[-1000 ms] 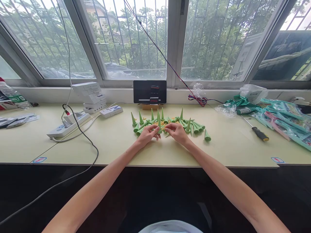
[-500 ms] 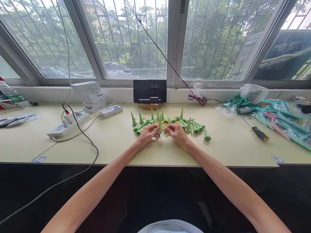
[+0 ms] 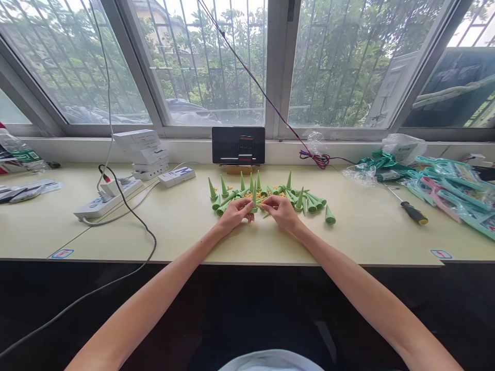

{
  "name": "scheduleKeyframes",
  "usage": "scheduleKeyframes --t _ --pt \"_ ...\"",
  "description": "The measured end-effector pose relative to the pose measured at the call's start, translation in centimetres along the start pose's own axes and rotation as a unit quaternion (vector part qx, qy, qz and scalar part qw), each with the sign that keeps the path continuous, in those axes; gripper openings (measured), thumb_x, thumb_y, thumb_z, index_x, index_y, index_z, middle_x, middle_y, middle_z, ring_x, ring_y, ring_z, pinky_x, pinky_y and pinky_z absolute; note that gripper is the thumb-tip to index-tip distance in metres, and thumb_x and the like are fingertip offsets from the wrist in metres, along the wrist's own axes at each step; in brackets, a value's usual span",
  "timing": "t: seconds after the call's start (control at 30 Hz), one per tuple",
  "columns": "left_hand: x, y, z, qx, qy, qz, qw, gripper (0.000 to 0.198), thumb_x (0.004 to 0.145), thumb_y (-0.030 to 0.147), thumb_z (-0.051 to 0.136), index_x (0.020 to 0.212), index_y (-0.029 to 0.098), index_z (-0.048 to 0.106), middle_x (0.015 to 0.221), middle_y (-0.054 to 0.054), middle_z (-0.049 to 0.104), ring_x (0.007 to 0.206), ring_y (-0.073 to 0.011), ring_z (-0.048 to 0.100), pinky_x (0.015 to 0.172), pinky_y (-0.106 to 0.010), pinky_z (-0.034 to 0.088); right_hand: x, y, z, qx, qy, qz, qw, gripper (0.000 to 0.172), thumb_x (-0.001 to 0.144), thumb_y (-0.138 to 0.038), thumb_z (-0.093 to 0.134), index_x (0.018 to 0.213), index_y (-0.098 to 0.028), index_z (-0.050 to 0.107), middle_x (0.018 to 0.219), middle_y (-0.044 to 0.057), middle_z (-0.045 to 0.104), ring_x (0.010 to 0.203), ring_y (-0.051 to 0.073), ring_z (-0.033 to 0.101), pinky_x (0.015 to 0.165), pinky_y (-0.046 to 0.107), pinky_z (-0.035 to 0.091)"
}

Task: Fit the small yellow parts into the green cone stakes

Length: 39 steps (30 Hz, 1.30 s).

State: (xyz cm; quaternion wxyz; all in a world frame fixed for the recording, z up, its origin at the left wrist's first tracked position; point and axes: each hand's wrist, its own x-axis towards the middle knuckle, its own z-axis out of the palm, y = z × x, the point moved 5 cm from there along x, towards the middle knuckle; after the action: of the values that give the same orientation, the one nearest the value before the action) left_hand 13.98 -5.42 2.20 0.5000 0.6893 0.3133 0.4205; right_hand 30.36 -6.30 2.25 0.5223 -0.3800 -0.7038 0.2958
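Observation:
Several green plastic cones [image 3: 309, 202] lie and stand in a heap on the pale yellow-green table [image 3: 185, 232], mixed with small yellow pieces [image 3: 270, 193]. My left hand [image 3: 234, 214] pinches one upright green cone [image 3: 254, 198] at its base. My right hand [image 3: 282, 211] is closed in a pinch right beside that cone, its fingertips meeting the left hand's; what it holds is too small to make out. A single cone [image 3: 330, 215] stands apart to the right.
A dark tablet [image 3: 238, 146] leans against the window sill behind the heap. A power strip [image 3: 104, 202] with cables and stacked white boxes [image 3: 147, 153] sit at the left. A screwdriver [image 3: 412, 211] and teal packaged items [image 3: 456, 190] lie at the right.

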Motion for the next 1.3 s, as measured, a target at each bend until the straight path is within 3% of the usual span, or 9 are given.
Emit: scheduleKeyframes --t 0.27,0.8,1.03,1.3 --pt "0.0 -0.1 -0.1 -0.002 0.003 -0.006 1.0 0.037 0.083 0.049 0.064 0.09 0.012 0.063 0.073 -0.002 0.059 0.057 -0.0123 0.061 0.053 -0.026 0.052 0.0 0.1 0.0 -0.006 0.002 -0.002 1.0 0.02 0.08 -0.036 0.065 0.081 -0.016 0.065 0.076 0.005 0.068 0.07 0.016 0.061 0.064 0.028 0.052" --pt "-0.1 0.3 0.2 -0.009 -0.003 -0.011 1.0 0.036 0.083 0.049 0.064 0.087 0.013 0.063 0.07 -0.001 0.057 0.057 -0.0126 0.061 0.054 -0.027 0.052 -0.2 -0.9 0.1 -0.087 -0.013 -0.003 0.996 0.027 0.088 -0.031 0.052 0.067 -0.016 0.061 0.061 0.001 0.059 0.055 0.011 0.048 0.055 0.026 0.038" --pt "-0.1 0.0 0.1 -0.005 -0.001 -0.014 1.0 0.038 0.083 0.05 0.064 0.088 0.013 0.062 0.07 -0.001 0.058 0.057 -0.0124 0.061 0.055 -0.027 0.052 -0.2 -0.8 0.1 -0.062 -0.007 -0.001 0.998 0.02 0.085 -0.033 0.058 0.076 -0.016 0.065 0.068 0.002 0.064 0.059 0.012 0.053 0.057 0.026 0.042" --pt "-0.1 0.1 0.1 -0.004 0.0 -0.013 1.0 0.039 0.082 0.051 0.064 0.088 0.013 0.062 0.073 -0.001 0.057 0.057 -0.012 0.061 0.054 -0.027 0.052 -0.2 -0.7 0.1 -0.047 -0.001 -0.013 0.999 0.027 0.083 -0.043 0.063 0.08 -0.016 0.066 0.075 0.005 0.068 0.066 0.015 0.06 0.062 0.029 0.049"
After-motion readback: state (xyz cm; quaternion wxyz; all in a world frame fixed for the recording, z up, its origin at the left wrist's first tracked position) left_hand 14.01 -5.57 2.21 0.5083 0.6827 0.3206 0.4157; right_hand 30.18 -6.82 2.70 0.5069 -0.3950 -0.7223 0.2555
